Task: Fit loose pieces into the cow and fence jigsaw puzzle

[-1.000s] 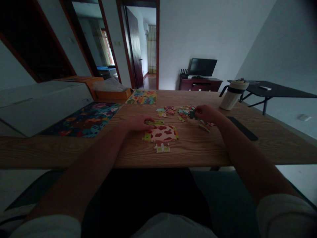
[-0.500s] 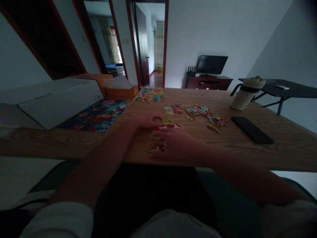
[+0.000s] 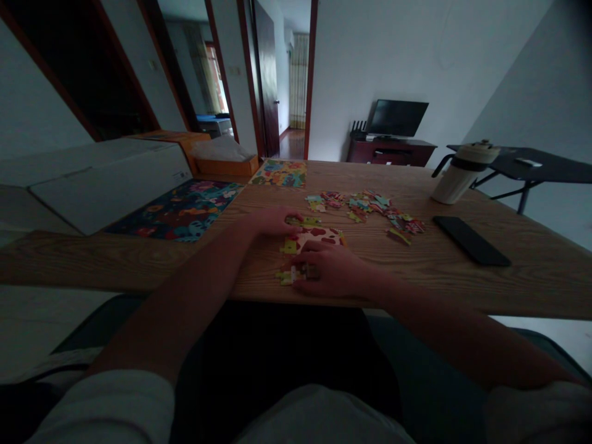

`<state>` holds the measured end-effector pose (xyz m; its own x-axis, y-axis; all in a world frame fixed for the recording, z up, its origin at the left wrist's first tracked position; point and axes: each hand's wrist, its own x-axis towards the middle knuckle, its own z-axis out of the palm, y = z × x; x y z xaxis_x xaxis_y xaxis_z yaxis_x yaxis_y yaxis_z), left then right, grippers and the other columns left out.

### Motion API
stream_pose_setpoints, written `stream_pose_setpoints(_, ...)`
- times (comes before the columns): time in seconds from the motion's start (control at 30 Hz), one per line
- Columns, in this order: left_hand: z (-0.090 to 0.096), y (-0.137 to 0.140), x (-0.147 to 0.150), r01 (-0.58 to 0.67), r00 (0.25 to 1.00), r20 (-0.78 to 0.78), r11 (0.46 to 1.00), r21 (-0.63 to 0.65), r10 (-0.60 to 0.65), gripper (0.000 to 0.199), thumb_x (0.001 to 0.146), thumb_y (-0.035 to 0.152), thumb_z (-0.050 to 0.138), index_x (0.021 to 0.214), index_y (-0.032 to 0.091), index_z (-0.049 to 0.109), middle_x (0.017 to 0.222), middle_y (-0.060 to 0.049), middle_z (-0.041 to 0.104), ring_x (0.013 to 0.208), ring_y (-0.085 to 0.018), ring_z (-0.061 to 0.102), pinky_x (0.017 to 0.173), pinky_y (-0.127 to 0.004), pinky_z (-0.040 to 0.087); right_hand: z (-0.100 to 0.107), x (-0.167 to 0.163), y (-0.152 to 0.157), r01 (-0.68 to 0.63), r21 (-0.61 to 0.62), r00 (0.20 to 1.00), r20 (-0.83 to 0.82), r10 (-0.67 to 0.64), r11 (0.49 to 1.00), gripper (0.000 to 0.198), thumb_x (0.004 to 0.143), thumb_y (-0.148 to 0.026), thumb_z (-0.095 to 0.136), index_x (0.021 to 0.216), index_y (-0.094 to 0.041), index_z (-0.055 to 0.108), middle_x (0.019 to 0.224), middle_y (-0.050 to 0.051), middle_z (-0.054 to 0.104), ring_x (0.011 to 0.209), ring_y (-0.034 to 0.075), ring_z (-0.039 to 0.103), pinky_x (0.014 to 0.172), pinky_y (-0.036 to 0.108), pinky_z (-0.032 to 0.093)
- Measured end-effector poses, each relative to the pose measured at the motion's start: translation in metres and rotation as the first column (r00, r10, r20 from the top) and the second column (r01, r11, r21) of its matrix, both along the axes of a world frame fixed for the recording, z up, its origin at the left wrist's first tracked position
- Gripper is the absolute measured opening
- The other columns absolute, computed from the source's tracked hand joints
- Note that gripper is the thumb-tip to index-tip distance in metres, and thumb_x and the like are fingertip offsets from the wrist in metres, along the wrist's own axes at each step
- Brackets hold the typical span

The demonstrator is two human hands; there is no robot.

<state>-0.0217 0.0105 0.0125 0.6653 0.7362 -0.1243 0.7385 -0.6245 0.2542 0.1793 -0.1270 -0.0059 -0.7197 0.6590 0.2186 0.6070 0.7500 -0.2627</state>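
A partly joined puzzle section [image 3: 320,234], cream with red spots and green edges, lies on the wooden table [image 3: 462,283] in front of me. My left hand [image 3: 271,222] rests at its upper left edge, fingertips pressing a green piece there. Just below the section, my right hand [image 3: 333,271] lies near the table's front edge, its fingers closed on a small pale joined piece [image 3: 285,277]. A scatter of several loose coloured pieces [image 3: 365,206] lies farther back to the right, out of both hands' touch.
A dark colourful puzzle board [image 3: 180,209] and a white box [image 3: 106,179] are at the left. A smaller puzzle picture [image 3: 280,174] and an orange box [image 3: 226,165] sit at the back. A black phone [image 3: 472,240] and a pale mug [image 3: 456,176] are at the right.
My right hand left the loose pile at the back right and came down to the small pale piece at the front edge. The left hand stayed on the joined section.
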Motion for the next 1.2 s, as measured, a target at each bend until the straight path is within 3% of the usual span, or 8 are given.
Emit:
stream_pose_setpoints(0.8, -0.0036, 0.0034, -0.0023, -0.005, 1.000, -0.005, 1.000, 0.004, 0.005, 0.059, 0.089, 0.059, 0.055, 0.136, 0.023, 0.060, 0.143, -0.007, 0.060, 0.127, -0.024, 0.057, 0.109, -0.033, 0.039, -0.0059, 0.0070, 0.0021, 0.114, -0.011, 0.993, -0.026, -0.114, 0.993, 0.043, 0.085, -0.052, 0.067, 0.110, -0.017, 0.070, 0.113, 0.013, 0.066, 0.103, 0.027, 0.061, 0.093, 0.040, 0.045)
stream_pose_setpoints(0.97, -0.0037, 0.0027, -0.0025, 0.004, 1.000, 0.006, 1.000, 0.002, -0.004, 0.057, 0.089, 0.059, 0.054, 0.135, 0.025, 0.061, 0.142, -0.007, 0.061, 0.126, -0.024, 0.057, 0.109, -0.034, 0.039, -0.0052, 0.0045, 0.0018, 0.128, -0.008, 0.992, -0.023, -0.128, 0.992, 0.047, 0.086, -0.056, 0.066, 0.112, -0.017, 0.070, 0.111, 0.013, 0.067, 0.105, 0.028, 0.060, 0.094, 0.041, 0.045)
stream_pose_setpoints(1.2, -0.0012, 0.0007, -0.0007, -0.002, 1.000, -0.017, 1.000, 0.007, 0.002, 0.059, 0.089, 0.061, 0.054, 0.136, 0.026, 0.060, 0.141, -0.007, 0.061, 0.125, -0.025, 0.057, 0.107, -0.034, 0.040, -0.0075, 0.0022, 0.0031, 0.096, 0.043, 0.995, -0.029, -0.095, 0.994, 0.042, 0.095, -0.048, 0.057, 0.125, -0.022, 0.071, 0.115, 0.012, 0.064, 0.104, 0.026, 0.060, 0.096, 0.042, 0.043)
